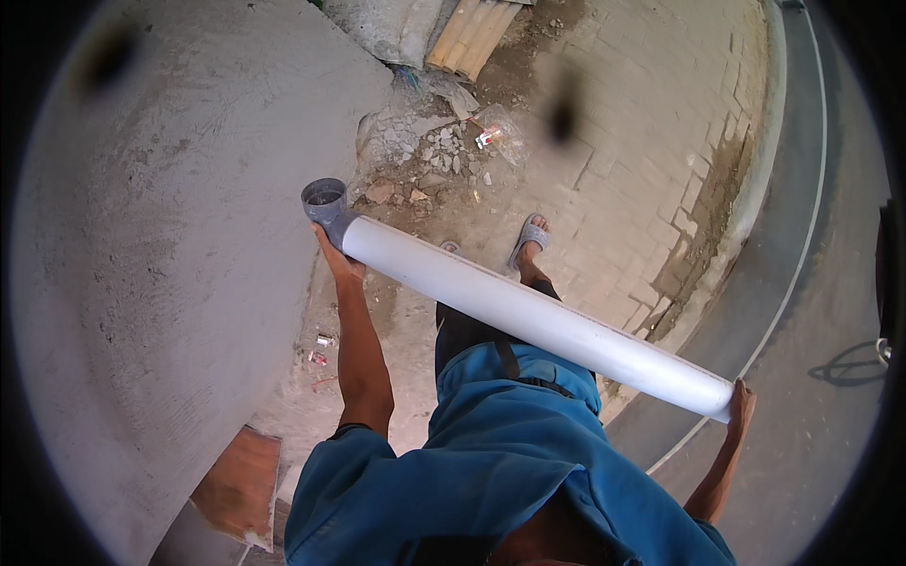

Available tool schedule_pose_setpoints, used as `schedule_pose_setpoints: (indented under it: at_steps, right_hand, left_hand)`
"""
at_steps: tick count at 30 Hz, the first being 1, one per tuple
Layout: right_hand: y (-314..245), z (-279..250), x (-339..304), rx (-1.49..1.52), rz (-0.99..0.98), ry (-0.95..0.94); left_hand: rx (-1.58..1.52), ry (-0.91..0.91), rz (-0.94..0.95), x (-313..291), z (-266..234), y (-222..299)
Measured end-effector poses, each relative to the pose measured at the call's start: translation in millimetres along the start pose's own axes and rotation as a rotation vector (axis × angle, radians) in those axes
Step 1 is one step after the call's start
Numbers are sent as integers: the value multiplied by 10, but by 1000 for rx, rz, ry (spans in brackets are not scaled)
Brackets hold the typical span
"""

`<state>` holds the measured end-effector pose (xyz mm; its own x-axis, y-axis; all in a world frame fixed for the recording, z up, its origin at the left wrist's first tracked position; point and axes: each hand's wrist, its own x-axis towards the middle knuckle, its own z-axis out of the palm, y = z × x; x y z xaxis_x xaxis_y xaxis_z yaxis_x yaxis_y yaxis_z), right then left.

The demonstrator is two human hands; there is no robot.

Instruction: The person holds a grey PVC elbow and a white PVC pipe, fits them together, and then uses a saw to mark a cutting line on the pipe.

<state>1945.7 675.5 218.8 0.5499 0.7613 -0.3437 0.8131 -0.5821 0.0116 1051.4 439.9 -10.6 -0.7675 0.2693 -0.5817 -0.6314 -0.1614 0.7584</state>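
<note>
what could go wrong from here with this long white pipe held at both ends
The white pipe is held only near its ends, so if the right hand lost its grip, that end might drop.
The grey elbow looks near the grey wall, though depth is unclear; a turn could knock it.
Loose rubble lies ahead of the open sandal, so a step forward might mean a stumble.

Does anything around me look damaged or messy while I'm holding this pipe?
Yes. Loose rubble lies scattered beside the grey wall, with red-and-white litter next to it. The paving is ragged along the curb, with bare dirt where blocks seem missing. The white pipe shows no obvious damage.
</note>
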Motion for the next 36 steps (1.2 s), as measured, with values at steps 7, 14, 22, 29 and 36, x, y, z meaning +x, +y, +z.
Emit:
schedule_pose_setpoints:
  at_steps: [7, 14, 22, 29, 36]
  right_hand:
    - [-147, 148, 145, 326, 46, 228]
    - [-183, -101, 536, 635, 27, 250]
    - [-669, 175, 517, 798, -1, 243]
    - [-1382, 368, 169, 723, 40, 247]
    - [-1912, 1501, -55, 745, 22, 86]
  left_hand:
    - [-144, 28, 40, -53, 847, -460]
    - [-177, -11, 21, -356, 1392, -966]
    - [-259, -44, -272, -1206, 2084, -1843]
    - [-202, -151, -510, -1504, 2201, -2551]
    - [-36, -84, -607, -855, 1987, -3545]
